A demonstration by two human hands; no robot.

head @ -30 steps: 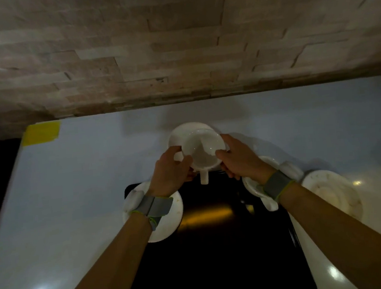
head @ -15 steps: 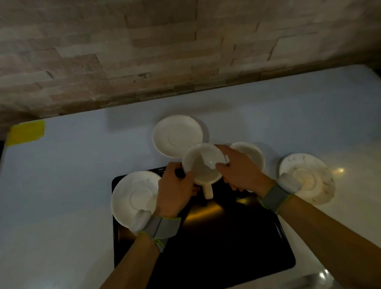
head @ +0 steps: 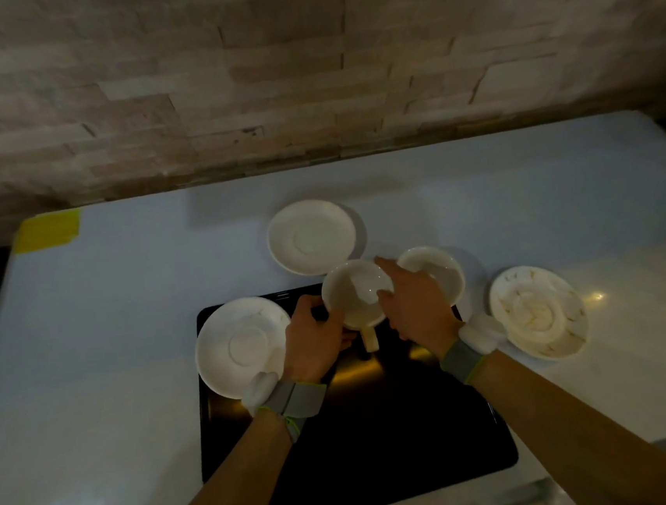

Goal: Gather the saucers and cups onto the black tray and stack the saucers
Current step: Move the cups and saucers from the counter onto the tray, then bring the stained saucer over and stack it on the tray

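Observation:
Both hands grip one white cup (head: 355, 294) over the far edge of the black tray (head: 382, 443), its handle pointing toward me. My left hand (head: 315, 341) holds its left side and my right hand (head: 413, 305) its right rim. A second white cup (head: 437, 270) sits just right of it, partly behind my right hand. One white saucer (head: 311, 236) lies on the counter beyond the tray. Another saucer (head: 238, 343) overlaps the tray's left far corner. A marbled saucer (head: 538, 312) lies on the counter to the right.
The white counter (head: 105, 315) ends at a stone brick wall (head: 306, 71) behind. A yellow tape patch (head: 47, 230) marks the far left corner. The counter's right end and near edge are in view.
The cup has come off the far saucer and moved toward me, now over the tray's far edge. The view has also tilted, showing more of the counter.

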